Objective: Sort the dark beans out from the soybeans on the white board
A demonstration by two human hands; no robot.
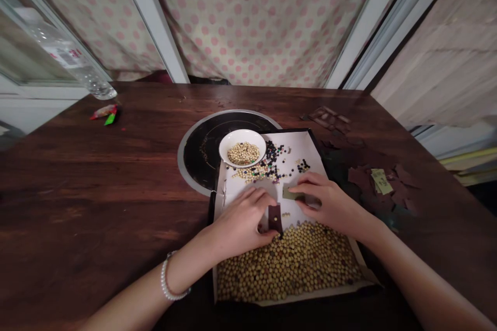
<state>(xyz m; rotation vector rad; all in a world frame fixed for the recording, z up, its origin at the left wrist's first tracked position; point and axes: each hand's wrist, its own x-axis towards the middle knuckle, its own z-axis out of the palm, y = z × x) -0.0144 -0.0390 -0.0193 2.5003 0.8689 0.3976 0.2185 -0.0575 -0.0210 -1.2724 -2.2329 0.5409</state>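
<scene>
Our left hand (241, 223) is pinching a maroon card (274, 210), our right hand (332, 200) an olive card (288, 193); we are best holding both level.

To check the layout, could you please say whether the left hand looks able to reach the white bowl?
Probably yes: only loose beads show between the left hand and the white bowl, though that hand holds a brown card.

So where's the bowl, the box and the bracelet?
Bowl (241, 136), head view: inside of its far wall.
Box (304, 145), head view: bare white floor, toward its far end.
Bracelet (163, 277), head view: left edge of its strand.
</scene>
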